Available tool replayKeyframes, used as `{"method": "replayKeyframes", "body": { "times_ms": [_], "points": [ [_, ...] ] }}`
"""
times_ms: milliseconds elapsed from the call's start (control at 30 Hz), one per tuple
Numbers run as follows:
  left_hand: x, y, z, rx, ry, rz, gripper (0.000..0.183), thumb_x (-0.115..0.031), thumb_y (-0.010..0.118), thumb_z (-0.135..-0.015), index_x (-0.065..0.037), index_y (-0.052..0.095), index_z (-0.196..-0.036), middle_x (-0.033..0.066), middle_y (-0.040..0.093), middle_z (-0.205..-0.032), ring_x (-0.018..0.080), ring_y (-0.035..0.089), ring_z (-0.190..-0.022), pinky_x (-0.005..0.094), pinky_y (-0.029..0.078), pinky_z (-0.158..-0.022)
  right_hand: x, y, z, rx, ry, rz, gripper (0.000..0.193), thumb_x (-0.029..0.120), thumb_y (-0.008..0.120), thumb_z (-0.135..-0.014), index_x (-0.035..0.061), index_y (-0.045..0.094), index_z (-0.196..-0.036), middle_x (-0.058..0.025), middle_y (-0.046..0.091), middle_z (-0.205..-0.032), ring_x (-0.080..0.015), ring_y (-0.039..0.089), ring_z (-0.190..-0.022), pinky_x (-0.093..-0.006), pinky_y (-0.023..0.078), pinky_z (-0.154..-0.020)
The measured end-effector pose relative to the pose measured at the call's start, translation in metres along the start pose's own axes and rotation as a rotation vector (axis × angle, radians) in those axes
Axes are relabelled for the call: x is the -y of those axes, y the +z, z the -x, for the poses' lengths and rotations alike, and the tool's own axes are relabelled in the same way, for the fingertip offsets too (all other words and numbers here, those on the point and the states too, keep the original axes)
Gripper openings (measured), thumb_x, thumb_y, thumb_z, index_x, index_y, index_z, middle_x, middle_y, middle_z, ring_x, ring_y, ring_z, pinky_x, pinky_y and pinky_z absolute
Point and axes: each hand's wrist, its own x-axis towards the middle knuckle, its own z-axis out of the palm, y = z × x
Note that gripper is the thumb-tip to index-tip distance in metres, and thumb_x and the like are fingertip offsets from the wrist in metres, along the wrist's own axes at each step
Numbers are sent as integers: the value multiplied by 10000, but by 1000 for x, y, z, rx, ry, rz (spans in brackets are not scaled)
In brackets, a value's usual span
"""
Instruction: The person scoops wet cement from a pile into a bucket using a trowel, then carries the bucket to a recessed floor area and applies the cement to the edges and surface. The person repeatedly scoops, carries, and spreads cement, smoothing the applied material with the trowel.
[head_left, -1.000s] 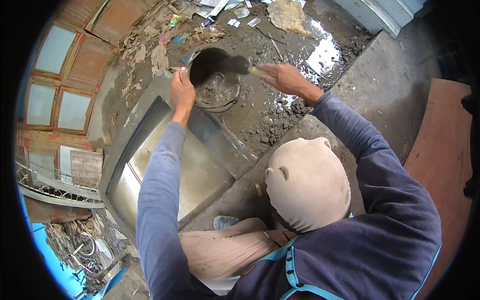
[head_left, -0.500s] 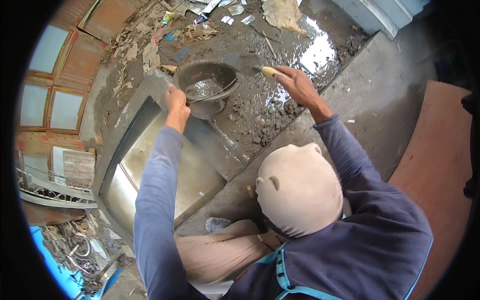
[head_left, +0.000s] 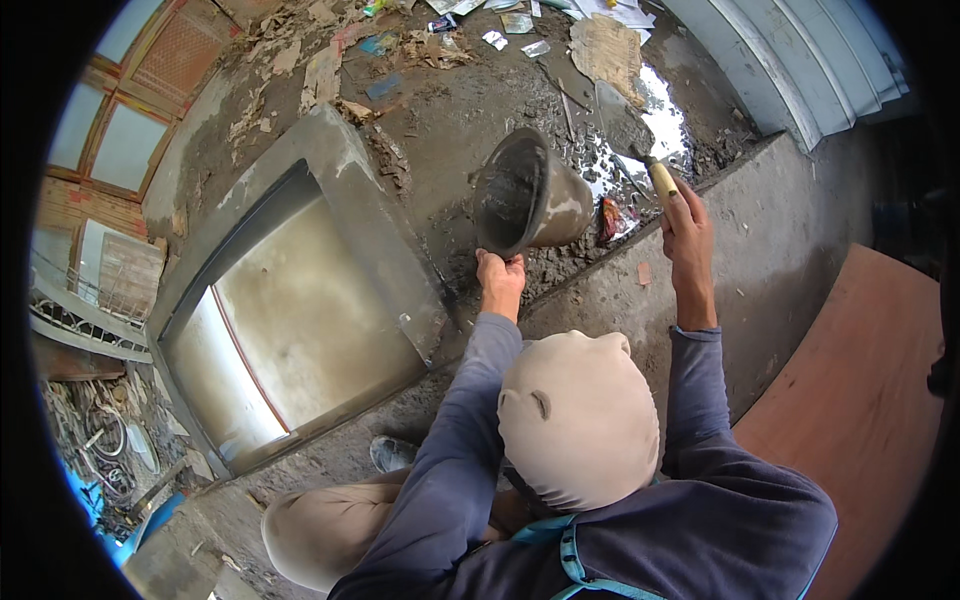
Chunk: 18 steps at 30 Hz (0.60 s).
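Tipped up since half a second ago, the pan [head_left: 525, 195] now stands on edge above the muddy ground [head_left: 440, 120], mouth turned left (so wet mortar can slide out). Left hand [head_left: 500, 282] is clenched on its lower rim. Right hand [head_left: 686, 225] is closed round the trowel [head_left: 640, 140], blade raised clear beside it, near the puddle [head_left: 660, 110].

The left hand [head_left: 500, 280] grips a tilted mortar pan [head_left: 525, 195]; the right hand [head_left: 688, 225] holds a trowel [head_left: 632, 135].
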Motion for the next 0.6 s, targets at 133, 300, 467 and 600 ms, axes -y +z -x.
{"method": "replayKeyframes", "body": {
  "times_ms": [133, 300, 467, 600],
  "points": [
    [-37, 54, 39, 103, 471, -495, 480, -393, 373, -1177, -47, 574, -1440, 106, 655, -1383, 275, 674, -1164, 405, 561, -1018, -10, -6, 9, -26, 30, 52, 476, 336, 622, -1067, 48, 652, -1444, 36, 584, -784, -29, 470, -616, -227, 347, -508],
    [-72, 97, 102, 397, 1265, -1517, 403, -354, 515, -1121, 14, 648, -1023, 237, 670, -907, 376, 642, -828, 486, 495, -745, -41, -8, 15, 115, 32, 241, 444, 318, 611, -1069, 43, 687, -1409, -17, 668, -869, -94, 552, -695, -266, 433, -610],
    [-70, 122, 157, 516, 1433, -1647, 390, -318, 615, -1076, -1, 557, -858, 197, 587, -716, 393, 563, -655, 513, 438, -646, -91, 25, 22, 424, 127, 271, 421, 333, 627, -1049, 67, 728, -1360, 23, 653, -899, -88, 508, -726, -259, 415, -640],
    [-78, 142, 185, 657, 1727, -1671, 396, -282, 691, -1047, -11, 521, -814, 169, 536, -727, 354, 468, -626, 457, 424, -607, -115, 75, 26, 515, 197, 154, 444, 319, 604, -1057, 55, 692, -1403, 18, 634, -891, -94, 519, -743, -269, 427, -652]
  ]
}}
